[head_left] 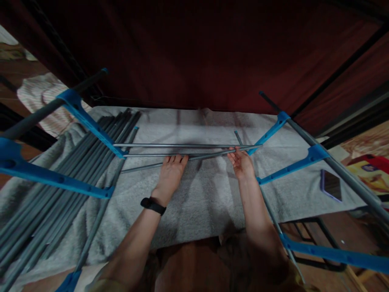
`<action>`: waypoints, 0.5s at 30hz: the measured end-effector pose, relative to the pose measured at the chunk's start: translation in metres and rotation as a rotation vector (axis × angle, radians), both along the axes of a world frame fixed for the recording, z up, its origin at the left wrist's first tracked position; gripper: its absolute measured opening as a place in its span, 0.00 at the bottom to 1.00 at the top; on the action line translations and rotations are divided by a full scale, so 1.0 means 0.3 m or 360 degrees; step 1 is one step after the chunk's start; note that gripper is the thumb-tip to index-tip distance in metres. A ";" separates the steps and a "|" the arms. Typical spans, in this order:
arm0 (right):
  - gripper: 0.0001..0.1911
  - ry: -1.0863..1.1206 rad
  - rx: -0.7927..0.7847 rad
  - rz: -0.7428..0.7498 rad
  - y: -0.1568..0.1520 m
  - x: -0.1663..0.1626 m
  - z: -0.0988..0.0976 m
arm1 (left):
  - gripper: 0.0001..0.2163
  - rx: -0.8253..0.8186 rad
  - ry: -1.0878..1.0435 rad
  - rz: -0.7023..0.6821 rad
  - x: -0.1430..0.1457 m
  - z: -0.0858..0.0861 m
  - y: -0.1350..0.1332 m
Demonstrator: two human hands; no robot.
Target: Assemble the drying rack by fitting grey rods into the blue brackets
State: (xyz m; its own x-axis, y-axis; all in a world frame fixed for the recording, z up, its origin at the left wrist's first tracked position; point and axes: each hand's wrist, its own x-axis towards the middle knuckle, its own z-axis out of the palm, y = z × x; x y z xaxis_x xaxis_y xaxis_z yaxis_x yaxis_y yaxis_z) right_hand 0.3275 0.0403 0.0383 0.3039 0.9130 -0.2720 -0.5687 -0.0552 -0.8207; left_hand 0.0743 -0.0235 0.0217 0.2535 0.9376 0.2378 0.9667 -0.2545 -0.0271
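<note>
A loose grey metal rod (209, 155) slants across the frame, its right end higher than its left. My right hand (243, 164) pinches it near the right end, palm turned up. My left hand (174, 172), with a black band on the wrist, has its fingers curled over the same rod; the thumb is hidden. Just beyond lie two more rods, an upper rod (182, 145) and a lower rod (146, 155), reaching from the left blue bracket (91, 125) toward the right blue bracket (270, 134). Whether the loose rod touches the lower one, I cannot tell.
A bundle of grey tubes (73, 174) lies at left on a grey fleece blanket (206, 211). Upright frame sides with blue brackets stand on both sides, including a right tube (343, 166). A phone (331, 185) rests at right. A dark red curtain (188, 56) hangs behind.
</note>
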 end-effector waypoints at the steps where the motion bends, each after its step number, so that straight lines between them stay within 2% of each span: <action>1: 0.10 -0.0004 -0.0010 -0.0005 -0.001 0.001 -0.001 | 0.22 -0.0001 -0.0004 0.0010 0.007 -0.001 -0.002; 15: 0.11 0.0015 -0.0093 -0.0091 -0.006 0.008 -0.011 | 0.25 0.0006 -0.0038 0.0016 0.047 -0.020 -0.016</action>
